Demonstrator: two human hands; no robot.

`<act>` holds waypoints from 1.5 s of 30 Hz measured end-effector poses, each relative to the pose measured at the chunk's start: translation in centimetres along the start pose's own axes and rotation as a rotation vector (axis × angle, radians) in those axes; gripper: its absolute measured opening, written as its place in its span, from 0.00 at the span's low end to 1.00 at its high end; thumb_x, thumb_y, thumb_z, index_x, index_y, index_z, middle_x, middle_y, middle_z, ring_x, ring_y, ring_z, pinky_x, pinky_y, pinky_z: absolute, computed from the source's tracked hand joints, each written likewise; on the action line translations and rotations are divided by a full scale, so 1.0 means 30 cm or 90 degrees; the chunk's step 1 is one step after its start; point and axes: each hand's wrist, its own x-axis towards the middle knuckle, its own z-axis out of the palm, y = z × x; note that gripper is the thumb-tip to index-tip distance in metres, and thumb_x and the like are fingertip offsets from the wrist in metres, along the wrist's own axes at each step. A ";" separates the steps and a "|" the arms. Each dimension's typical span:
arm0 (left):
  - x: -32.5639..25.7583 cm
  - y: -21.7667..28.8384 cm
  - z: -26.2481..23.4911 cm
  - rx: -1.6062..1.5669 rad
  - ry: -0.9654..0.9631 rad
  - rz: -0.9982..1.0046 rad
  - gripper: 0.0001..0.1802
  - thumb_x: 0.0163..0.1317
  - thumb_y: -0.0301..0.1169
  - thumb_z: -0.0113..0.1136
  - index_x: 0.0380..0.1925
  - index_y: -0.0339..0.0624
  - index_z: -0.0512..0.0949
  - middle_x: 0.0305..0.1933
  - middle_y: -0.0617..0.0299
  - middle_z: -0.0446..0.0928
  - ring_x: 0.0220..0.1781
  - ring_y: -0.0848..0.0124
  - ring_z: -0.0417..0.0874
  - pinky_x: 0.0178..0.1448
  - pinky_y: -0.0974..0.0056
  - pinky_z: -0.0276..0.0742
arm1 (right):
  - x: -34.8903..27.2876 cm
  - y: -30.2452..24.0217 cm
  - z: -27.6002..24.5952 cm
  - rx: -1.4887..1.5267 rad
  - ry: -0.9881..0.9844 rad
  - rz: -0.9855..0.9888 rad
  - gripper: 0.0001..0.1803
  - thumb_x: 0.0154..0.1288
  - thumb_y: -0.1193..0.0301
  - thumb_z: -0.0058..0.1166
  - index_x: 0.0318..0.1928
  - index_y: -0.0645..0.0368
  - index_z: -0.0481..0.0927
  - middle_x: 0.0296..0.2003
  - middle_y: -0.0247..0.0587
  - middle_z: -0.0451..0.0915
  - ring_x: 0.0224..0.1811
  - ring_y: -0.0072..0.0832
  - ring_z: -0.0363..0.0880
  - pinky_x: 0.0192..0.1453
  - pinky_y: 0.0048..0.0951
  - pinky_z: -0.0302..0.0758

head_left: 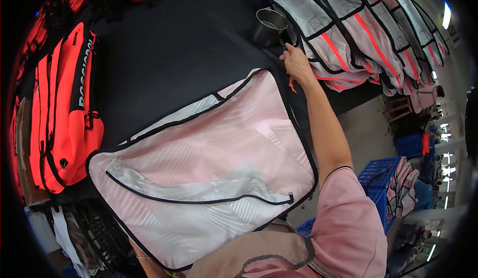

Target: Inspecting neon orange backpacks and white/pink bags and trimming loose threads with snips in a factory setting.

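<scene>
A pale pink and grey fabric panel (219, 153) with black-bound edges and a curved zipped pocket (199, 191) lies slanted before me, partly over the black table. My left forearm (145, 264) reaches up to its lower left edge. The panel hides the fingers of that hand. Stretched out to the far right, my right hand (296, 63) is closed around a thin dark handle (283, 44) beside a round metal cup (271, 24). Whether this handle belongs to the cup, I cannot tell. A short orange-red strip (292, 85) hangs below my right hand.
Grey and pink pieces (343, 34) with red stripes are piled at the far right of the black table (169, 44). Bright red-orange bags (67, 113) stand on the left. Beyond my right arm are a blue crate (376, 178) and folded striped pieces (403, 183).
</scene>
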 end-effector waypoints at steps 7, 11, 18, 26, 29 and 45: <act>0.328 0.026 0.489 -0.068 -0.113 -0.166 0.27 0.74 0.45 0.47 0.61 0.35 0.72 0.56 0.56 0.78 0.54 0.68 0.81 0.58 0.64 0.79 | 0.066 -0.039 0.092 -0.088 0.027 -0.061 0.30 0.68 0.56 0.50 0.51 0.79 0.73 0.42 0.78 0.77 0.49 0.65 0.77 0.56 0.52 0.73; 0.613 0.175 0.909 -0.170 -0.044 -0.207 0.27 0.74 0.45 0.47 0.61 0.35 0.71 0.56 0.56 0.78 0.54 0.68 0.81 0.57 0.64 0.80 | -0.009 -0.050 -0.014 -0.048 0.194 -0.318 0.28 0.68 0.60 0.53 0.60 0.71 0.74 0.42 0.54 0.83 0.45 0.37 0.82 0.48 0.35 0.77; 0.795 0.318 1.064 -0.284 -0.075 -0.172 0.26 0.74 0.44 0.49 0.61 0.35 0.71 0.55 0.57 0.79 0.52 0.70 0.83 0.56 0.64 0.83 | -0.552 -0.597 -0.032 0.273 -0.071 -0.387 0.22 0.68 0.74 0.56 0.62 0.56 0.75 0.48 0.42 0.81 0.47 0.26 0.80 0.52 0.27 0.77; 0.654 0.546 1.461 0.017 -0.196 0.234 0.11 0.71 0.29 0.53 0.46 0.34 0.78 0.38 0.67 0.80 0.36 0.83 0.79 0.38 0.72 0.79 | -0.933 -1.072 -0.008 -0.122 -0.179 -0.549 0.40 0.64 0.50 0.55 0.72 0.50 0.60 0.21 0.57 0.79 0.24 0.53 0.80 0.32 0.48 0.73; 0.622 0.594 1.526 -0.154 -0.286 0.241 0.13 0.70 0.30 0.56 0.49 0.31 0.78 0.40 0.66 0.81 0.37 0.82 0.80 0.41 0.73 0.78 | -0.821 -1.032 -0.037 -0.012 -0.171 -0.634 0.37 0.61 0.66 0.55 0.71 0.53 0.63 0.20 0.50 0.80 0.20 0.41 0.81 0.28 0.40 0.74; 0.673 0.543 1.505 -0.244 0.121 0.512 0.24 0.75 0.40 0.49 0.60 0.32 0.69 0.56 0.58 0.75 0.55 0.70 0.74 0.61 0.63 0.69 | -0.841 -1.151 -0.706 0.282 0.192 -0.734 0.17 0.65 0.76 0.53 0.54 0.61 0.79 0.18 0.25 0.73 0.17 0.11 0.66 0.20 0.19 0.64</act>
